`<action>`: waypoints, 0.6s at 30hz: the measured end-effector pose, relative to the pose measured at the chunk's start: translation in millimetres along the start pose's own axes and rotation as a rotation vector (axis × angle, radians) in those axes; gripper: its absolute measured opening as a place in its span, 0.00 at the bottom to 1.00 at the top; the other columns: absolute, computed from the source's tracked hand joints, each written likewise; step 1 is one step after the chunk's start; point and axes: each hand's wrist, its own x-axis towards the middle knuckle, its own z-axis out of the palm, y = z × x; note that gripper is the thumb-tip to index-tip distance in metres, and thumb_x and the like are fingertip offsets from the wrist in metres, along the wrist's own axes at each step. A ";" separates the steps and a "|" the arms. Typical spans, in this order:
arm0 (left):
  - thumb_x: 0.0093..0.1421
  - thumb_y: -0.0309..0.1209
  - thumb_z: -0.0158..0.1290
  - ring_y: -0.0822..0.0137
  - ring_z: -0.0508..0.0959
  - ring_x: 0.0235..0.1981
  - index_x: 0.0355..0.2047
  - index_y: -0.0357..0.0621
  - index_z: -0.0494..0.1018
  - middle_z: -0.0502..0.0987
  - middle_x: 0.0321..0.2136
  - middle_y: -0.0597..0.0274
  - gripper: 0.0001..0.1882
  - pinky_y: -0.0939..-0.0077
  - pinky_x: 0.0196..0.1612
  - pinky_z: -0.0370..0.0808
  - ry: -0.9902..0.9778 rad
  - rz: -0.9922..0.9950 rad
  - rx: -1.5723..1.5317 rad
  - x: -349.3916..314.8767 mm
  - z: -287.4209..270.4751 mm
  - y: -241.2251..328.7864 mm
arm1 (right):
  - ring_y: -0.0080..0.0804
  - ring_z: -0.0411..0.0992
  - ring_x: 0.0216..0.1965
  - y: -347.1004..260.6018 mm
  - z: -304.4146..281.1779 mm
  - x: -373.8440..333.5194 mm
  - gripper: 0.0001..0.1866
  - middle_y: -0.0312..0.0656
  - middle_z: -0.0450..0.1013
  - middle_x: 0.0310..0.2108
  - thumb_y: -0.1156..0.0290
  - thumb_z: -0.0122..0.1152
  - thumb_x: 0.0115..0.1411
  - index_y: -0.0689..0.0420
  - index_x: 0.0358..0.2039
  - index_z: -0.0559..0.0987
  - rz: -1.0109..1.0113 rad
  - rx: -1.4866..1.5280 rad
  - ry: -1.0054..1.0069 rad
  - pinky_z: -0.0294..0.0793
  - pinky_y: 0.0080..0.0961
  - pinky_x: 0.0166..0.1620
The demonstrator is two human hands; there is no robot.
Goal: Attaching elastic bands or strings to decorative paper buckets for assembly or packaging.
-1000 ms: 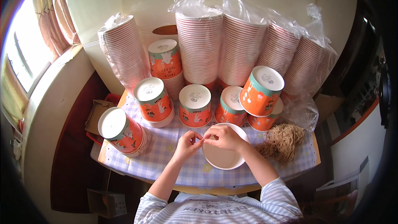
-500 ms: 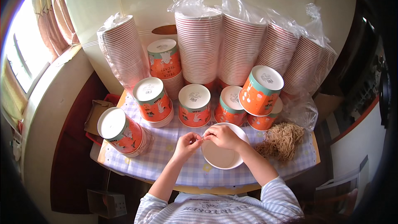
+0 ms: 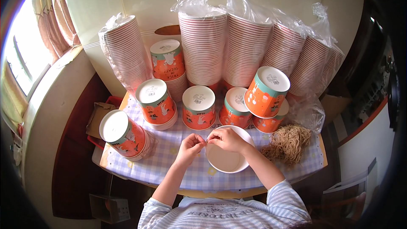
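A white paper bucket (image 3: 224,161) stands open side up near the table's front edge. My right hand (image 3: 228,140) reaches over its far left part, thumb and fingers pinched together near the rim. Just outside the left rim, my left hand (image 3: 190,149) is also closed in a pinch, and its fingertips meet those of the right. Whatever they grip is too small to make out. Right of the bucket lies a tangled heap of tan twine (image 3: 290,144).
Upside-down orange and green paper buckets (image 3: 199,108) stand in an arc beyond my hands; one (image 3: 267,93) rests on another. Tall plastic-wrapped stacks of buckets (image 3: 201,51) line the back. A short bucket stack (image 3: 125,135) sits at the left on the checked tablecloth (image 3: 169,174).
Both hands stay at the bucket's left rim, with only slight finger movement. The left fingers have shifted a little up and to the left.
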 end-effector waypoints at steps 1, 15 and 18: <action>0.52 0.21 0.51 0.78 0.70 0.28 0.29 0.40 0.66 0.72 0.26 0.67 0.05 0.87 0.34 0.66 -0.004 -0.056 -0.057 -0.4 -0.2 1.2 | 0.32 0.73 0.27 0.1 0.1 -0.2 0.05 0.42 0.74 0.24 0.72 0.59 0.50 0.60 0.27 0.76 0.001 0.000 0.001 0.71 0.26 0.30; 0.48 0.19 0.49 0.73 0.72 0.29 0.26 0.41 0.71 0.71 0.26 0.63 0.05 0.85 0.32 0.68 0.124 0.318 0.446 -2.3 8.0 1.9 | 0.26 0.73 0.27 8.9 1.3 -1.9 0.06 0.40 0.75 0.24 0.71 0.55 0.54 0.60 0.29 0.75 0.089 0.163 0.000 0.70 0.23 0.32; 0.42 0.20 0.53 0.67 0.72 0.29 0.24 0.45 0.76 0.71 0.26 0.60 0.08 0.81 0.31 0.68 0.245 0.423 0.779 -6.9 20.9 10.9 | 0.24 0.72 0.28 10.0 1.0 -0.8 0.06 0.39 0.75 0.25 0.72 0.55 0.54 0.60 0.29 0.75 0.133 0.190 -0.015 0.69 0.22 0.33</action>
